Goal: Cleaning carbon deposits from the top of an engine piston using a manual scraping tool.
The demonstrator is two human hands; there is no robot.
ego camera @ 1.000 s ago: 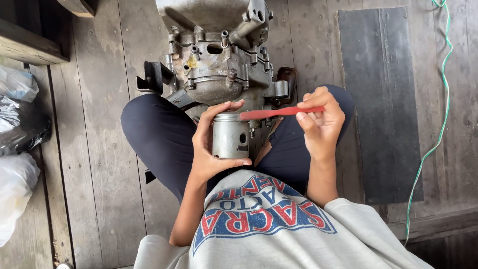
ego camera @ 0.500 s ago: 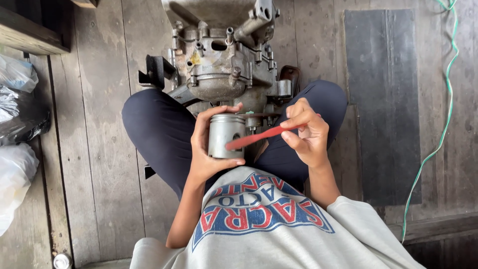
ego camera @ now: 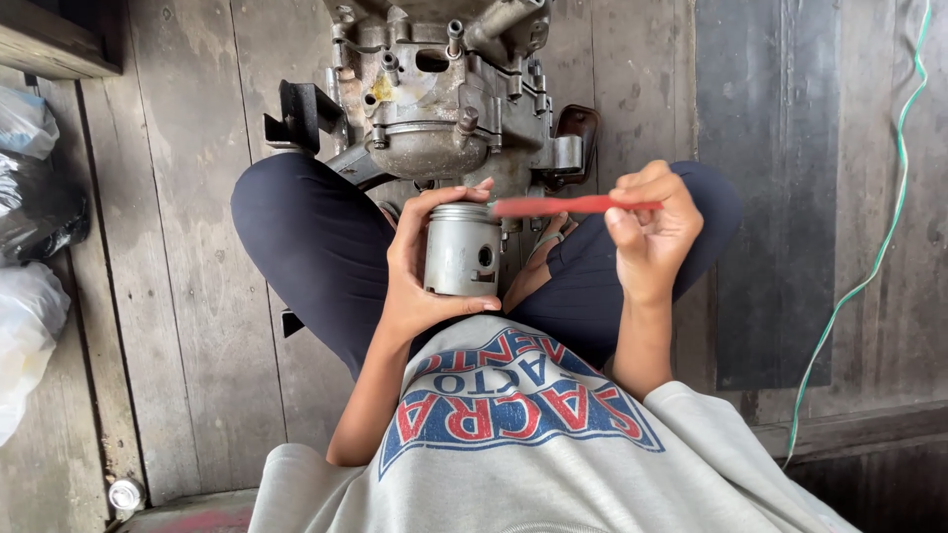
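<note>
Head view: left hand [ego camera: 420, 266] wrapped around a grey metal piston [ego camera: 462, 252], fingers [ego camera: 449, 195] curled over its top rim and thumb pressed under its base, piston held upright with its side hole facing the camera. Right hand [ego camera: 652, 232] closed on a flat red strip [ego camera: 563, 205], pinched between thumb and fingers [ego camera: 642, 183], strip lying level and reaching left toward the piston's top edge, its tip just beside the left fingers; touching or not, could not be told. Just beyond both sets of fingers, a grimy grey engine block [ego camera: 434, 99] stood on the wooden floor [ego camera: 188, 197] between dark-trousered knees [ego camera: 306, 237]. Well to the left of the left fingers, plastic bags [ego camera: 30, 197], clear and black. Well to the right of the right fingers, a dark mat [ego camera: 780, 178] and a green cord [ego camera: 869, 266] trailing down the boards. Below the hands, a grey sweatshirt [ego camera: 533, 464] with a red-and-blue print.
</note>
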